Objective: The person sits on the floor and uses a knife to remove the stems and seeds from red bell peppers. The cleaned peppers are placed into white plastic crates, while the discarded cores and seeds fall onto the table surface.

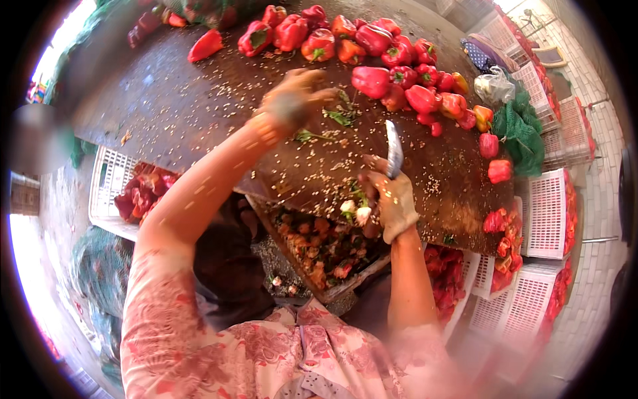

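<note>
My left hand [294, 99], in a soiled glove and blurred, is over the seed-strewn table [199, 109] with its fingers apart and nothing seen in it. In my gloved right hand [391, 199] is a knife, its curved blade [394, 149] pointing up and away from me. Pepper cores with pale seed clusters [363, 215] are just left of that hand, above the box; whether the fingers touch them cannot be told. Green scraps [341, 117] lie beside my left hand. Red bell peppers [371, 82] form a curved row along the table's far side.
A box of pepper cores and scraps [319, 244] sits below the near table edge. Cut red peppers fill a white crate [112, 169] at left and crates [546, 214] at right. Green mesh [521, 129] and a plastic bag [494, 86] lie at the right edge.
</note>
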The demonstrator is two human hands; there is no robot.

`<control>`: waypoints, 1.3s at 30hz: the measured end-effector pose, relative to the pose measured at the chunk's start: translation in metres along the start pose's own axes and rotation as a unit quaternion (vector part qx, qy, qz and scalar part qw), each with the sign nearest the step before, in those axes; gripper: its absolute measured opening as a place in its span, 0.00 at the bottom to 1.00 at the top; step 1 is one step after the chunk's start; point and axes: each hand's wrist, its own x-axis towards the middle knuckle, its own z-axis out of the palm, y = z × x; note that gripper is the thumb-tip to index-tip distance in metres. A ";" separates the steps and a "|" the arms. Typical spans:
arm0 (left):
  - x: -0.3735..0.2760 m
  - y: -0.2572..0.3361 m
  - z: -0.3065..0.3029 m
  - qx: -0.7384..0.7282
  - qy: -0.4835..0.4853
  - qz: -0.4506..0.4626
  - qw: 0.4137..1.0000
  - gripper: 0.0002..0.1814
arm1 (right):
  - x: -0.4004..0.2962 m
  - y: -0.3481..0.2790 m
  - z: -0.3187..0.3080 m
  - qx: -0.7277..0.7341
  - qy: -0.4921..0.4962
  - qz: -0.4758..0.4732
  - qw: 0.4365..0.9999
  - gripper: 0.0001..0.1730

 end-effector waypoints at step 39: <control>-0.011 0.002 0.099 -0.020 -0.076 -0.031 0.996 0.25 | 0.086 0.001 -0.061 -0.054 -0.093 0.046 0.993 0.14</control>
